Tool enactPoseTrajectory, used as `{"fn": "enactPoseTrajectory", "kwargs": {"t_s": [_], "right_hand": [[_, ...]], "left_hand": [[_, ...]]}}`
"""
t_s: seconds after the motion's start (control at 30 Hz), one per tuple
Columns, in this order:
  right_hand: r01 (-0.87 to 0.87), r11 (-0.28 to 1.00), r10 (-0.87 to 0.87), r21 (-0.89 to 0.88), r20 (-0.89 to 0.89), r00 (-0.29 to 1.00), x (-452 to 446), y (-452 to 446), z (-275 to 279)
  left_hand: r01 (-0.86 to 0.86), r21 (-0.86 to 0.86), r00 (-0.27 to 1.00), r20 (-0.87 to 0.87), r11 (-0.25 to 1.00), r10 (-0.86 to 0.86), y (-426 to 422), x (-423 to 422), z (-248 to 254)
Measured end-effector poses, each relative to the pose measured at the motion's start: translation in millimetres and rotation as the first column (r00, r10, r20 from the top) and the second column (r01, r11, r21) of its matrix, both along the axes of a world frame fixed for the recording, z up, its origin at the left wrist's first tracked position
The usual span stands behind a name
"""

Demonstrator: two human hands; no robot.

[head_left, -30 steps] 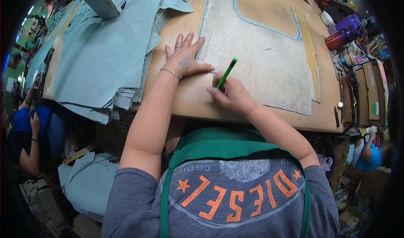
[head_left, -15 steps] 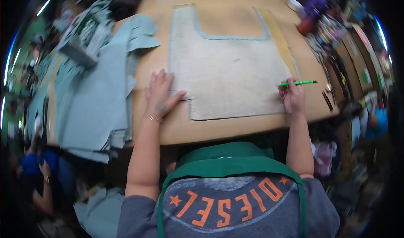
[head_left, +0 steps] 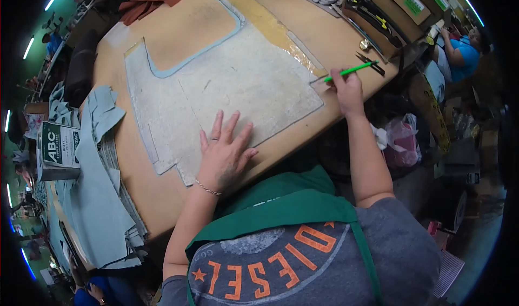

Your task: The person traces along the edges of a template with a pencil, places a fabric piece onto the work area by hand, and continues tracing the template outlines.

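Observation:
A pale template point(head_left: 243, 84) with a notched outline lies on the wooden table point(head_left: 162, 203), with light blue material showing along its curved cut-out. Yellow tape covers its upper right strip. My left hand point(head_left: 224, 154) rests on the lower part of the template, fingers spread, palm down. At the template's right corner, my right hand point(head_left: 347, 89) holds a green pencil point(head_left: 359, 68), its tip end close to the template's edge.
Stacked light blue sheets point(head_left: 97, 198) lie at the left, beside a green and white can point(head_left: 58, 150). Reddish-brown pieces point(head_left: 157, 2) are at the far edge. Dark snips point(head_left: 370, 63) and boxes point(head_left: 394, 5) are at the right. Other people sit at both sides.
My left hand has moved from the template's left edge onto its lower part. My right hand has gone from the left notch to the right corner with the pencil. The view has turned right.

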State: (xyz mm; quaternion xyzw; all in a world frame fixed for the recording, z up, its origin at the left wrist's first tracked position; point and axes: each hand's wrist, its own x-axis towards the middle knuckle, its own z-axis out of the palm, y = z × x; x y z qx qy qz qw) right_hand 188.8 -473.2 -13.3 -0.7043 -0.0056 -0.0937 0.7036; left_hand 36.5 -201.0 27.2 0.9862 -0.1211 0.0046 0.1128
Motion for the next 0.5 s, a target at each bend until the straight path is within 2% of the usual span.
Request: {"fn": "enactPoseTrajectory", "kwargs": {"t_s": [0.13, 0.23, 0.33, 0.5], "right_hand": [[-0.064, 0.981, 0.084, -0.185, 0.104, 0.991, -4, 4, -11], [-0.130, 0.991, 0.127, 0.017, 0.122, 0.984, -3, 0, -17], [-0.131, 0.989, 0.125, 0.068, 0.091, 0.988, -4, 0, -13], [-0.074, 0.997, 0.072, 0.031, 0.061, 0.996, -6, -1, -8]], "left_hand": [[0.012, 0.013, 0.998, -0.066, 1.000, -0.011, -12, 12, -9], [-0.031, -0.012, 0.996, -0.085, 0.999, 0.030, -14, 11, -10], [-0.056, -0.021, 0.995, -0.088, 0.998, 0.054, -15, 10, -10], [-0.068, -0.045, 0.998, -0.012, 0.997, 0.068, -13, 8, -17]]}}
